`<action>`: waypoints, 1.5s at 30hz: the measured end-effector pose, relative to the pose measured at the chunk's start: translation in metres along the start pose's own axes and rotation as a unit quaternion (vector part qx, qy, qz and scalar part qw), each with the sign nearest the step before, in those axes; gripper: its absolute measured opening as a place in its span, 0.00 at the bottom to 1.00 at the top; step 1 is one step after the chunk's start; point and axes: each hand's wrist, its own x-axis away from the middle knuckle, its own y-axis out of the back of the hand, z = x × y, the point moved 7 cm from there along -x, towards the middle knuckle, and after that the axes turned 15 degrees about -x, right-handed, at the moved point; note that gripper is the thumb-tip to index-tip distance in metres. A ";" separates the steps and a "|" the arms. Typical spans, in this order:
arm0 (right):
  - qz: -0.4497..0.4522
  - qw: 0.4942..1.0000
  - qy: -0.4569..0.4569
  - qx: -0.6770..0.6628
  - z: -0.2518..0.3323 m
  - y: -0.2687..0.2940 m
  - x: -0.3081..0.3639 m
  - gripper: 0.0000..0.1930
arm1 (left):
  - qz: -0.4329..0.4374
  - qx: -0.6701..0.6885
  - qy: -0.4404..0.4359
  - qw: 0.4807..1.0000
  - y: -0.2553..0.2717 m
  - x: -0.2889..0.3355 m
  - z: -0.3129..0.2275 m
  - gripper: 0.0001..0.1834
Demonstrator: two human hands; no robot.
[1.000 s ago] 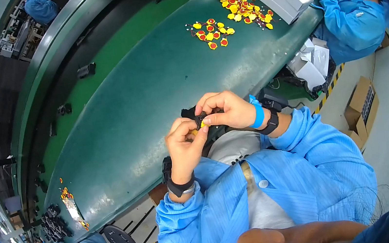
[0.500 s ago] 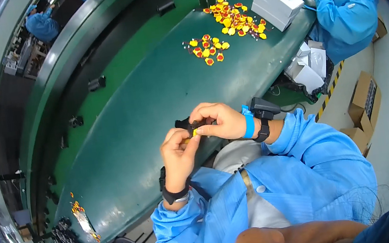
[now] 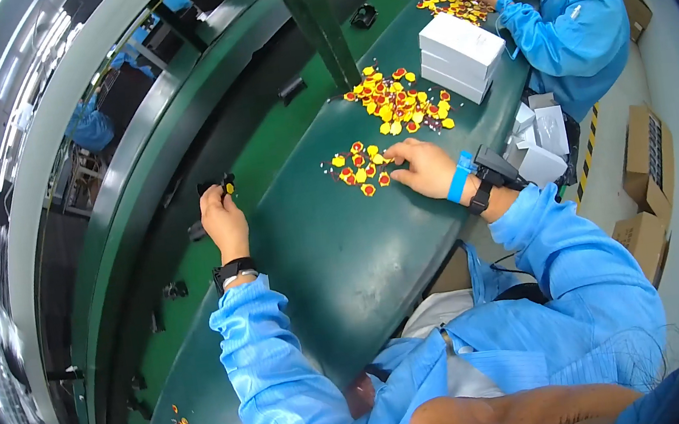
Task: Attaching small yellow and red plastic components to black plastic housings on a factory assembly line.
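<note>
My left fingers (image 3: 210,201) are closed around a black part (image 3: 227,179) with a yellow spot, held past the far left edge of the desk (image 3: 327,248), over the green strip (image 3: 263,149). My right fingers (image 3: 402,150) are parted, at the right side of a small cluster of yellow-and-red pieces (image 3: 358,161); contact cannot be made out. Larger pile (image 3: 402,101) farther off; white boxes (image 3: 462,46) right of it.
</note>
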 end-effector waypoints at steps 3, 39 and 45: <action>0.028 0.998 -0.028 0.049 -0.002 -0.002 -0.014 0.14 | 0.085 -0.081 0.042 0.992 -0.037 -0.007 0.010 0.25; 0.124 0.770 -0.193 -0.596 0.106 -0.069 0.127 0.08 | 0.219 0.603 0.241 0.728 0.105 0.218 -0.148 0.10; 0.222 0.791 -0.214 -0.528 0.110 -0.072 0.145 0.06 | 0.232 0.585 0.225 0.744 0.115 0.232 -0.148 0.09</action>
